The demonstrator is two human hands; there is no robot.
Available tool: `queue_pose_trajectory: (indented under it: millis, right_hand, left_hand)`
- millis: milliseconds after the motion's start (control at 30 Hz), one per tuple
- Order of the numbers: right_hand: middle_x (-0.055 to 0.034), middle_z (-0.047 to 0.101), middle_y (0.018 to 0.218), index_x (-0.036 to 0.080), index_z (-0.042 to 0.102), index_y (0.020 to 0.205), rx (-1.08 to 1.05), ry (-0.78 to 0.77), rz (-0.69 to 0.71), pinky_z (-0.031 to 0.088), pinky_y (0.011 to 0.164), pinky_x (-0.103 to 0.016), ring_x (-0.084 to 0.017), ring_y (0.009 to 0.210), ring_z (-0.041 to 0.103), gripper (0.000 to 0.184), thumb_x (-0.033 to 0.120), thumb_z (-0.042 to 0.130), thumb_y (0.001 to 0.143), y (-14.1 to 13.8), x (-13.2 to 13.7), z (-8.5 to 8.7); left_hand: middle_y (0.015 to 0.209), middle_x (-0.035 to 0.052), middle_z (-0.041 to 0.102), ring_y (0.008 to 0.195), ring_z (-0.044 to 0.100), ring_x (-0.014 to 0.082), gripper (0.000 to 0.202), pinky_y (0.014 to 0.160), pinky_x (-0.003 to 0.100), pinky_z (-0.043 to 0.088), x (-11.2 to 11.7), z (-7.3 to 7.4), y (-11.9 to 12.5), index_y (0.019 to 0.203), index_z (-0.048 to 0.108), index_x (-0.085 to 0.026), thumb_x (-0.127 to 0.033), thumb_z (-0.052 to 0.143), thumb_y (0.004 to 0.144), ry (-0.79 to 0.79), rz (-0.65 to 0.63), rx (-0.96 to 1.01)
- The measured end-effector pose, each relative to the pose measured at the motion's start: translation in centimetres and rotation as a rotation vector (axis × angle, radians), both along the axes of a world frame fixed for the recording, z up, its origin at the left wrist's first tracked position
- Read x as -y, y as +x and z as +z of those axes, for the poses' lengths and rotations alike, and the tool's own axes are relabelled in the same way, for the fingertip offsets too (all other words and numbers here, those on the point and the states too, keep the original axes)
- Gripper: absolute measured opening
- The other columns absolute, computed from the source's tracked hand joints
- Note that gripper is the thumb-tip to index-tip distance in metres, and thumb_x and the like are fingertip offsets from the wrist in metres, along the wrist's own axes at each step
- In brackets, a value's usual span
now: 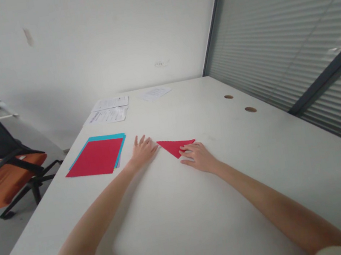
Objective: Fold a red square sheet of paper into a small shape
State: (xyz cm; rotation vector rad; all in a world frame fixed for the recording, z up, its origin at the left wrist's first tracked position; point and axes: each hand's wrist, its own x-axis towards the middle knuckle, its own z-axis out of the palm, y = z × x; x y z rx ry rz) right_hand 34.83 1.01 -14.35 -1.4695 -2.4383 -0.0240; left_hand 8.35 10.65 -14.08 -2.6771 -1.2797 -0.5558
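A red paper triangle point(173, 146) lies flat on the white table, its point toward me and its long edge away from me. My right hand point(198, 157) rests on its right part with the fingers spread, covering some of that side. My left hand point(144, 149) lies on the tabletop just beside the triangle's left corner, fingers spread apart. Whether a left fingertip touches that corner I cannot tell. Left of my left hand is a stack of coloured paper with a red sheet point(94, 157) on top and blue sheets point(107, 137) showing beneath it.
Printed papers point(108, 115) lie at the table's far left, with another printed sheet point(156, 93) at the back. Two round cable holes point(250, 109) are on the right. An orange-seated office chair point(9, 174) stands to the left. Window blinds point(291, 31) border the right side.
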Motion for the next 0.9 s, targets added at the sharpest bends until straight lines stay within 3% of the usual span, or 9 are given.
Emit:
queue_pose_trajectory:
  millis: [67, 133, 233, 333, 500, 733, 900]
  right_hand:
    - [-0.0121, 0.065, 0.131, 0.023, 0.069, 0.120, -0.005, 0.016, 0.000, 0.037, 0.102, -0.049, -0.028, 0.123, 0.057, 0.040, 0.048, 0.049, 0.097, 0.0, -0.1, -0.1]
    - [-0.0122, 0.066, 0.129, 0.024, 0.070, 0.118, -0.007, 0.034, 0.002, 0.037, 0.102, -0.050, -0.029, 0.122, 0.058, 0.040, 0.049, 0.049, 0.096, -0.1, -0.1, -0.3]
    - [-0.0132, 0.065, 0.130, 0.023, 0.070, 0.118, -0.017, 0.038, 0.005, 0.038, 0.101, -0.050, -0.029, 0.122, 0.057, 0.041, 0.049, 0.049, 0.096, -0.2, 0.0, -0.4]
    - [-0.0140, 0.064, 0.132, 0.022, 0.068, 0.122, -0.027, 0.019, 0.009, 0.037, 0.102, -0.050, -0.029, 0.124, 0.056, 0.044, 0.050, 0.046, 0.097, -0.2, 0.1, -0.3]
    - [-0.0103, 0.062, 0.136, 0.023, 0.062, 0.130, -0.040, -0.005, 0.008, 0.032, 0.107, -0.053, -0.027, 0.127, 0.055, 0.044, 0.049, 0.043, 0.099, 1.5, -0.5, -0.2]
    - [-0.0059, 0.067, 0.130, 0.030, 0.071, 0.117, -0.081, 0.022, -0.197, 0.038, 0.100, -0.058, -0.031, 0.122, 0.057, 0.038, 0.046, 0.043, 0.098, 5.6, -2.1, -0.9]
    - [-0.0094, 0.072, 0.118, 0.024, 0.074, 0.112, -0.131, 0.170, -0.254, 0.036, 0.103, -0.055, -0.032, 0.121, 0.055, 0.038, 0.041, 0.043, 0.098, 4.4, -1.5, -0.5]
  left_hand:
    - [0.132, 0.0138, 0.063, 0.132, 0.050, 0.0326, 0.033, 0.115, 0.060, 0.028, 1.4, 0.1, 0.8, 0.120, 0.064, -0.020, -0.037, 0.049, 0.096, 0.038, -0.060, 0.039]
    - [0.129, 0.0116, 0.065, 0.125, 0.056, 0.0272, 0.035, 0.113, 0.049, 0.036, 3.4, 0.3, 2.0, 0.122, 0.062, -0.020, -0.040, 0.048, 0.097, -0.001, -0.245, 0.027]
    - [0.126, 0.0093, 0.066, 0.117, 0.060, 0.0234, 0.038, 0.107, 0.042, 0.042, 6.2, 0.4, 3.4, 0.121, 0.062, -0.020, -0.044, 0.043, 0.099, -0.080, -0.413, -0.001]
    - [0.130, 0.0108, 0.064, 0.121, 0.058, 0.0251, 0.043, 0.109, 0.044, 0.041, 7.3, 0.3, 3.8, 0.126, 0.060, -0.021, -0.048, 0.044, 0.097, -0.113, -0.412, 0.003]
    - [0.135, 0.0126, 0.060, 0.131, 0.051, 0.0283, 0.054, 0.114, 0.048, 0.034, 7.0, -0.3, 3.4, 0.136, 0.054, -0.019, -0.053, 0.046, 0.095, -0.154, -0.368, 0.021]
    - [0.139, 0.0127, 0.057, 0.134, 0.048, 0.0291, 0.051, 0.115, 0.051, 0.032, 7.2, -0.2, 3.4, 0.135, 0.055, -0.020, -0.051, 0.048, 0.095, -0.198, -0.341, 0.001]
    - [0.140, 0.0120, 0.057, 0.135, 0.047, 0.0285, 0.050, 0.117, 0.052, 0.030, 7.2, -0.4, 3.4, 0.135, 0.055, -0.023, -0.051, 0.048, 0.094, -0.207, -0.337, 0.021]
